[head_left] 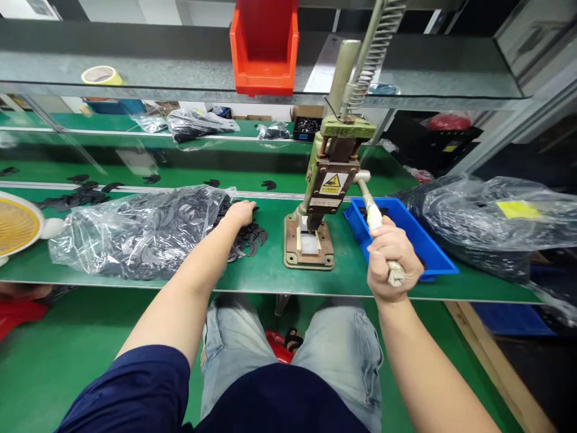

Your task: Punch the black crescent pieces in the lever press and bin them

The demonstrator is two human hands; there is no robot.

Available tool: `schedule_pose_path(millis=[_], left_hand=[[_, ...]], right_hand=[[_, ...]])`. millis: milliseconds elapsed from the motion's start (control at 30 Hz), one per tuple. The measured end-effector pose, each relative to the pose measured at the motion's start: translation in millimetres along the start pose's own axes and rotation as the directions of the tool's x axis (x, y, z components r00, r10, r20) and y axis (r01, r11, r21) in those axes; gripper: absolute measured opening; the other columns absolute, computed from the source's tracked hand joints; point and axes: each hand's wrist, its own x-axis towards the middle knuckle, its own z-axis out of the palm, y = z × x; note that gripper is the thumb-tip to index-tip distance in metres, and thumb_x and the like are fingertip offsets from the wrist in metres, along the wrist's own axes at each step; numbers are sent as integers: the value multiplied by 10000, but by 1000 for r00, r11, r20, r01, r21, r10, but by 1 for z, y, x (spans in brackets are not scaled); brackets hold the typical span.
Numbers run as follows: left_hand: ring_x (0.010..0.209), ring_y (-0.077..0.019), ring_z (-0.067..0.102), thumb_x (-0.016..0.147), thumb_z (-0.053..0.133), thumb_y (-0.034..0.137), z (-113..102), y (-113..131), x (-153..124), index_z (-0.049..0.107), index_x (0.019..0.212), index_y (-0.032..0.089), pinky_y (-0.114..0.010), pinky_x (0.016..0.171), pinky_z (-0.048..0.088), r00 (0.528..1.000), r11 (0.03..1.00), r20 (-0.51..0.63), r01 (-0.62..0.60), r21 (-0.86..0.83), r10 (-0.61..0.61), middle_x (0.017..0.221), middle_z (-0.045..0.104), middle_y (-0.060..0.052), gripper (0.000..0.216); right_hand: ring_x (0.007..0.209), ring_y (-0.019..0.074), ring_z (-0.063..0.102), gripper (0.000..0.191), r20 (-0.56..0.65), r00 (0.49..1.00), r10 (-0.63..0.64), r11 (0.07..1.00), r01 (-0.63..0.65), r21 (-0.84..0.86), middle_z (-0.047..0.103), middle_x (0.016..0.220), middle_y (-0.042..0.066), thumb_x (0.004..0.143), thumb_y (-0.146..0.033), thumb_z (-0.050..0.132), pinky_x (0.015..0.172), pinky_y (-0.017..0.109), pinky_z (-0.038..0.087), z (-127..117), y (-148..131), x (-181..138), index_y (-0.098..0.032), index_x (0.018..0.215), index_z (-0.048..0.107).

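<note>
A small hand press [325, 180] stands on the green bench, with a white block on its base plate [309, 243]. My right hand [391, 260] is wrapped in a fist round the press lever handle [375, 218], which slants down toward me. My left hand [240, 213] reaches to a pile of flat black parts [247, 239] spilling from a clear plastic bag [139, 231]; its fingers curl down onto the pile, and whether they hold a part is hidden.
A blue tray [424, 240] lies right of the press, with a large plastic bag [491, 216] beyond it. A red bin [265, 48] and a tape roll [101, 76] sit on the upper shelf. A yellow fan [18, 225] stands at far left.
</note>
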Motion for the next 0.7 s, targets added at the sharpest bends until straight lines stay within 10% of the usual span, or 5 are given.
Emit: schedule_pose_path(millis=[200,467,700], left_hand=[[1091,-261,692,931,654,214,-18,24,-28,685,1293,184,-344,1002,517,969,934,-209,-192,-301,132,1162,733,-115,365],[706,-184,640,846,745,249,-3,97,-73,699,990,223,-297,703,489,980,806,-127,-196,-558,150,793,705,-6,154],[643,-107,592,746,886,397,25,132,-64,630,925,172,-235,620,492,991,186,-44,-21,-982,-124,784,681,1,385]], right_hand=[[867,223,698,227,22,1000,11,1000,-11,-4,629,704,-17,858,-266,691,1115,640,530,-3,0,-3,-265,674,558],[863,235,702,191,5,1000,13,1000,-13,24,630,711,-11,868,-267,668,1073,650,561,-1,1,-7,-287,705,571],[886,218,706,149,24,1000,-12,998,10,67,646,732,-19,859,-283,674,1099,617,564,-4,6,-8,-273,735,593]])
